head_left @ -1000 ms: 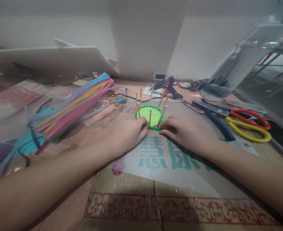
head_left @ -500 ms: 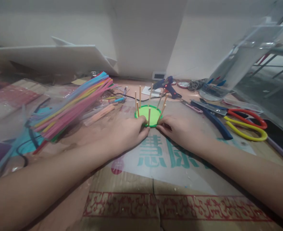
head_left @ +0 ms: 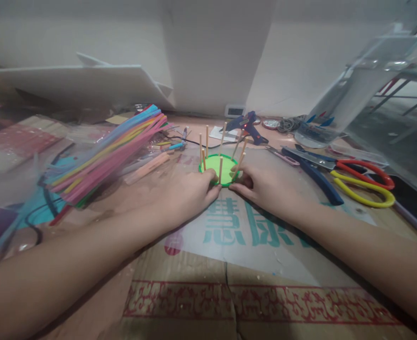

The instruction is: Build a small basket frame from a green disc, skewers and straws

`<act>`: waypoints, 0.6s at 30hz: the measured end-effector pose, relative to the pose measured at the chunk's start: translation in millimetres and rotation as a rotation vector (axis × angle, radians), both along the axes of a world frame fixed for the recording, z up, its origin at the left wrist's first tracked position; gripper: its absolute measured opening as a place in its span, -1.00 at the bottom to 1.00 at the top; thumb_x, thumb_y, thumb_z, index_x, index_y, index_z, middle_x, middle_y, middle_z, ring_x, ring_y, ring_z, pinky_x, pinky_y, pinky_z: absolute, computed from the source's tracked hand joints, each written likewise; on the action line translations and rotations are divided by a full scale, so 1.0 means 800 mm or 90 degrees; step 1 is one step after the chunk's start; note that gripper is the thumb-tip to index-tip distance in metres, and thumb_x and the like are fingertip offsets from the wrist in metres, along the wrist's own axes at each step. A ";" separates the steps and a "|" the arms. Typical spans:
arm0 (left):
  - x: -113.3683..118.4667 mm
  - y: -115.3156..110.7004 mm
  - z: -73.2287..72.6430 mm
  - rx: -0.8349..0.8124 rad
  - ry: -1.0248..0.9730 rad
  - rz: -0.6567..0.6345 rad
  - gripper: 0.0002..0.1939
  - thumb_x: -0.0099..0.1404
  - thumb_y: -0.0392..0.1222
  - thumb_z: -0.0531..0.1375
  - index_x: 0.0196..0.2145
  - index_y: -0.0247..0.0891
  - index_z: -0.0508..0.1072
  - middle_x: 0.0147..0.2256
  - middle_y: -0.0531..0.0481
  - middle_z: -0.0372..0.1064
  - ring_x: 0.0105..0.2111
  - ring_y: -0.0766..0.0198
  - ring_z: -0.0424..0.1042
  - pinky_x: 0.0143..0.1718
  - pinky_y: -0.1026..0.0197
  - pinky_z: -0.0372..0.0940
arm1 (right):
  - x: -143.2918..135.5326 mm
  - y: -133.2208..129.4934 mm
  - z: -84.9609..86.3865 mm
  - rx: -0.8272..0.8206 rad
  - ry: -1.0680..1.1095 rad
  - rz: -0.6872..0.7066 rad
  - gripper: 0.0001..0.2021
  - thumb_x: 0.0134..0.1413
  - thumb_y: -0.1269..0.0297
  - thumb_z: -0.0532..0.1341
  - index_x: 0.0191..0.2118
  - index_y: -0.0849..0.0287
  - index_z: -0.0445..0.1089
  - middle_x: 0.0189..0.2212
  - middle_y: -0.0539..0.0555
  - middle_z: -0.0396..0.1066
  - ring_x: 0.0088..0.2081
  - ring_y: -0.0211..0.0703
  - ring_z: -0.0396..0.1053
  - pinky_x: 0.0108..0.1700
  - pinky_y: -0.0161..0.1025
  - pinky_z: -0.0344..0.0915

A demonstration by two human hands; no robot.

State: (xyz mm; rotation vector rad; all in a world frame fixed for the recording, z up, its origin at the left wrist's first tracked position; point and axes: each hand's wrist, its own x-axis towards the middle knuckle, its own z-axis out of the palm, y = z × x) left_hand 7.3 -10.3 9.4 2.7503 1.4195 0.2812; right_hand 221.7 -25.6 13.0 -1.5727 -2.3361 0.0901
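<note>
A round light-green disc [head_left: 215,165] with a darker green rim lies on a white printed sheet [head_left: 229,255]. Several thin wooden sticks stand upright around its edge, one of them a front stick [head_left: 220,171]. My left hand [head_left: 194,189] pinches the rim at the front left, thumb above and index finger below, beside that stick. At the front right, my right hand [head_left: 256,186] has its thumb low by the rim and its index finger raised behind a leaning stick, with a gap between them. Both hands touch the disc's edge.
Behind the disc are a blue glue gun [head_left: 245,127] and coiled wire [head_left: 289,124]. Pliers [head_left: 319,179], red-and-yellow-handled scissors [head_left: 364,189], a phone [head_left: 413,203] and a clear container [head_left: 336,108] stand or lie to the right. Colourful fuzzy strips [head_left: 112,156] lie left.
The fingers of my right hand have spread and its index finger has risen along the stick at the right. My left hand keeps its hold on the rim.
</note>
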 end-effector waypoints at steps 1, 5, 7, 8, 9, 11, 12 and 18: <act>0.000 0.000 0.000 -0.001 0.000 0.002 -0.68 0.44 0.01 0.02 -0.08 -0.21 0.45 -0.24 -0.13 0.59 -0.30 0.03 0.56 -0.35 0.12 0.29 | 0.001 0.003 -0.003 -0.015 0.024 0.010 -0.79 0.22 0.18 0.25 -0.10 0.16 0.46 -0.44 0.05 0.50 -0.45 -0.15 0.35 -0.41 -0.25 0.10; 0.000 0.000 0.001 -0.005 -0.004 0.000 -0.69 0.44 0.00 0.02 -0.08 -0.21 0.45 -0.24 -0.13 0.58 -0.28 0.02 0.56 -0.33 0.11 0.31 | 0.003 0.012 -0.014 -0.036 0.096 0.024 -0.81 0.22 0.26 0.22 -0.10 0.14 0.50 -0.39 0.05 0.56 -0.44 -0.18 0.40 -0.37 -0.26 0.18; 0.000 0.000 0.000 -0.005 -0.003 -0.002 -0.69 0.44 -0.01 0.02 -0.08 -0.21 0.45 -0.23 -0.13 0.58 -0.28 0.01 0.56 -0.33 0.10 0.31 | 0.003 0.012 -0.016 -0.038 0.104 0.021 -0.82 0.21 0.26 0.22 -0.12 0.15 0.51 -0.37 0.06 0.57 -0.42 -0.17 0.42 -0.36 -0.26 0.20; 0.000 0.000 0.000 -0.002 -0.001 -0.002 -0.69 0.43 -0.01 0.02 -0.08 -0.21 0.45 -0.23 -0.13 0.59 -0.28 0.00 0.57 -0.34 0.10 0.31 | 0.003 0.012 -0.016 -0.040 0.105 0.020 -0.82 0.22 0.26 0.22 -0.13 0.15 0.51 -0.36 0.07 0.58 -0.41 -0.16 0.43 -0.35 -0.26 0.21; 0.000 0.000 0.000 0.001 0.002 -0.003 -0.69 0.43 -0.01 0.02 -0.08 -0.21 0.45 -0.24 -0.13 0.59 -0.29 0.00 0.57 -0.35 0.10 0.30 | 0.003 0.011 -0.016 -0.044 0.104 0.018 -0.81 0.22 0.25 0.21 -0.12 0.16 0.52 -0.35 0.08 0.58 -0.40 -0.15 0.43 -0.35 -0.26 0.22; 0.000 -0.001 0.000 0.010 0.010 -0.004 -0.68 0.42 -0.02 0.02 -0.07 -0.21 0.45 -0.26 -0.13 0.59 -0.31 0.00 0.57 -0.38 0.10 0.29 | 0.004 0.009 -0.016 -0.054 0.101 0.018 -0.79 0.23 0.26 0.19 -0.09 0.17 0.51 -0.34 0.10 0.58 -0.38 -0.14 0.44 -0.33 -0.26 0.24; 0.000 -0.002 0.000 0.015 0.014 -0.004 -0.68 0.41 -0.03 0.02 -0.06 -0.21 0.45 -0.27 -0.13 0.59 -0.32 -0.01 0.57 -0.39 0.09 0.28 | 0.005 0.008 -0.016 -0.060 0.099 0.020 -0.77 0.24 0.26 0.18 -0.07 0.17 0.50 -0.33 0.11 0.58 -0.37 -0.13 0.45 -0.32 -0.25 0.25; -0.002 -0.005 0.004 0.009 0.005 -0.009 -0.67 0.39 -0.04 0.01 -0.06 -0.20 0.47 -0.26 -0.13 0.59 -0.31 -0.03 0.57 -0.40 0.08 0.26 | 0.005 0.008 -0.017 -0.056 0.105 0.032 -0.77 0.24 0.28 0.16 -0.06 0.18 0.49 -0.27 0.13 0.58 -0.33 -0.12 0.46 -0.28 -0.24 0.29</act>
